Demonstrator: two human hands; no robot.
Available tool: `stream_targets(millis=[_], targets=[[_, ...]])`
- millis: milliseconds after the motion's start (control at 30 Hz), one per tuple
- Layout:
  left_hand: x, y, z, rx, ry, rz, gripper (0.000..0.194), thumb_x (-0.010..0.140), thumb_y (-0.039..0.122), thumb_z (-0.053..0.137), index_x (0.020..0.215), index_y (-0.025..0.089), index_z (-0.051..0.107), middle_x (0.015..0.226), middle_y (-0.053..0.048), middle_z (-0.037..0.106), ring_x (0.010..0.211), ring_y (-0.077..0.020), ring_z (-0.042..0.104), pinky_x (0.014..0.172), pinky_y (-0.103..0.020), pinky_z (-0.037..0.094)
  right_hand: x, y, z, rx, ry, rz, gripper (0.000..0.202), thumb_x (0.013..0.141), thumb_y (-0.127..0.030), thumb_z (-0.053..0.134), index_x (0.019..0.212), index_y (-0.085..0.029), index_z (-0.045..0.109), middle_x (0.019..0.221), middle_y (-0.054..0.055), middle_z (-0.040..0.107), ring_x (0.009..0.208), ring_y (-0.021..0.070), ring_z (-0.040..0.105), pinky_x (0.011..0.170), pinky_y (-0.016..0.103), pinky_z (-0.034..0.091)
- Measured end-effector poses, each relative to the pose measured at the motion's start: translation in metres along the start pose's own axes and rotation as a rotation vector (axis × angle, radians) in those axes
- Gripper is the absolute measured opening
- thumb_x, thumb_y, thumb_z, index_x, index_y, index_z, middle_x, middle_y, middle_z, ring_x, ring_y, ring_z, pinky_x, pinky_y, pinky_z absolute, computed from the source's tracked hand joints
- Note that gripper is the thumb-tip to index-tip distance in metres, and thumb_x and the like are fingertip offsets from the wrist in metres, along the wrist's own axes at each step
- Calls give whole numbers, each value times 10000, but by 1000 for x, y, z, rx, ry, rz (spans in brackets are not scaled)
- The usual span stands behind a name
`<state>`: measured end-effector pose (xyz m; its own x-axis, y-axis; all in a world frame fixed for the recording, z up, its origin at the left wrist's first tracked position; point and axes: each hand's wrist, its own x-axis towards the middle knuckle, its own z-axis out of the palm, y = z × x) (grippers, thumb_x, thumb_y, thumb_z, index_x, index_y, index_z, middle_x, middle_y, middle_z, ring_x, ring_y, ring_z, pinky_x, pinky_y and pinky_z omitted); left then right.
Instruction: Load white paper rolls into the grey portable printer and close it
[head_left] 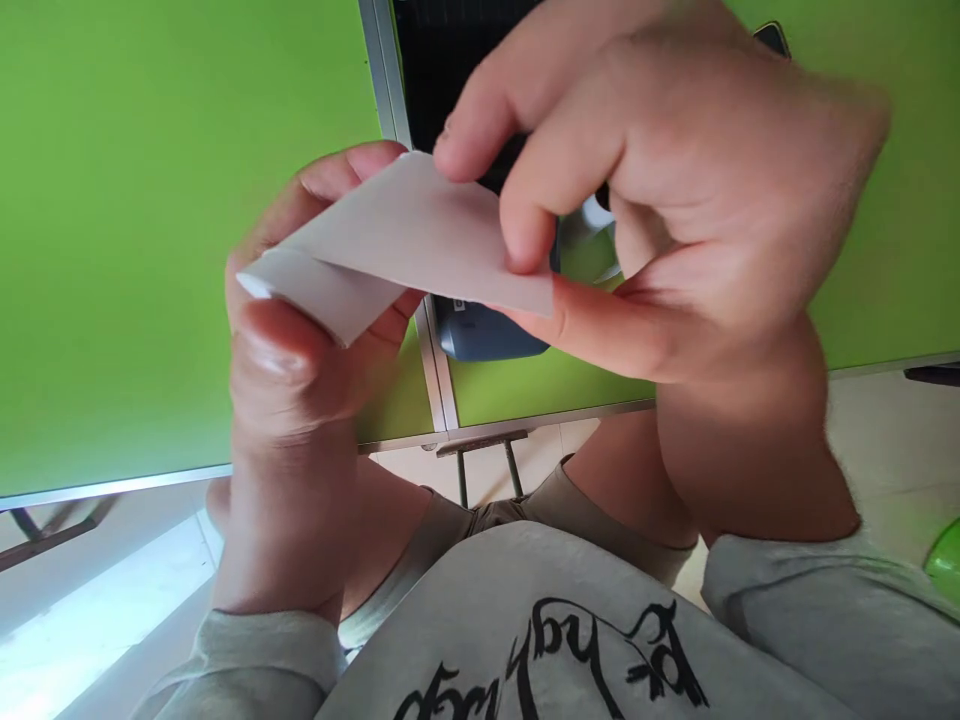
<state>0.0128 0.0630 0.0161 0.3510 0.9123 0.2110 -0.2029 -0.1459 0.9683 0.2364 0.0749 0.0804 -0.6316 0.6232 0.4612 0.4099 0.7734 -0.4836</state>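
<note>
A folded piece of white paper (405, 225) is held up in front of me, above the table's near edge. Its left end is doubled over into a flap, and the right part tapers to a corner. My left hand (300, 330) grips the folded end, thumb in front and fingers behind. On the other side, my right hand (675, 200) pinches the right corner between thumb and a bent finger, while another finger reaches over the upper edge. Behind the paper lies a dark blue object (491, 335), mostly hidden.
A green table (135, 200) with metal edging spreads beneath my hands, with a seam running through it. A black item (465, 60) lies at the back middle. Part of a dark device (772, 40) shows behind my right hand. My legs are below the table edge.
</note>
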Motion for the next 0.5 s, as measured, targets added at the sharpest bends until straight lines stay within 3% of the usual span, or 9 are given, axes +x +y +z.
stream_targets(millis=[67, 200, 300, 367, 433, 500], targets=[[1, -4, -5, 7, 37, 37, 836, 745, 975, 598, 1141, 251, 725, 1216, -55, 638, 1202, -249, 620, 1049, -419, 585, -3, -6, -5, -74, 49, 63, 518, 1010, -393, 160, 832, -176, 596, 1002, -38, 619, 1113, 110, 650, 1001, 353, 585], [-1, -14, -11, 193, 186, 140, 987, 769, 1047, 404, 1202, 216, 714, 1098, -74, 616, 1073, -255, 653, 958, -451, 595, -3, -19, -7, -22, -87, 110, 357, 977, -286, 312, 819, -203, 622, 1198, -40, 672, 1199, 134, 650, 1005, 350, 576], [-2, -14, -6, 301, 244, 239, 999, 866, 1002, 216, 1155, 198, 734, 1030, -57, 622, 963, -229, 702, 941, -500, 577, 1, -20, -1, 51, -175, 174, 215, 940, -181, 473, 791, -191, 628, 1274, -29, 698, 1199, 122, 657, 962, 307, 580], [-2, -8, 0, 299, 250, 177, 951, 881, 981, 278, 1144, 191, 736, 1042, -50, 660, 998, -234, 714, 988, -502, 576, 2, -19, 4, 42, -187, 157, 243, 943, -170, 497, 744, -178, 636, 1218, -11, 719, 1199, 128, 666, 970, 314, 577], [-3, -1, 7, 202, 234, 57, 891, 826, 979, 454, 1114, 187, 743, 1049, -50, 684, 993, -217, 710, 1002, -446, 600, 4, -19, 9, -11, -163, 108, 300, 990, -270, 482, 774, -176, 669, 1169, -14, 722, 1290, 159, 644, 1092, 375, 538], [-4, 5, 12, 196, 219, 0, 882, 802, 983, 476, 1111, 203, 748, 1072, -51, 694, 989, -208, 715, 1038, -427, 602, 8, -22, 11, -24, -121, 110, 477, 1036, -512, 383, 851, -199, 692, 1097, -42, 725, 1356, 173, 612, 1183, 428, 472]])
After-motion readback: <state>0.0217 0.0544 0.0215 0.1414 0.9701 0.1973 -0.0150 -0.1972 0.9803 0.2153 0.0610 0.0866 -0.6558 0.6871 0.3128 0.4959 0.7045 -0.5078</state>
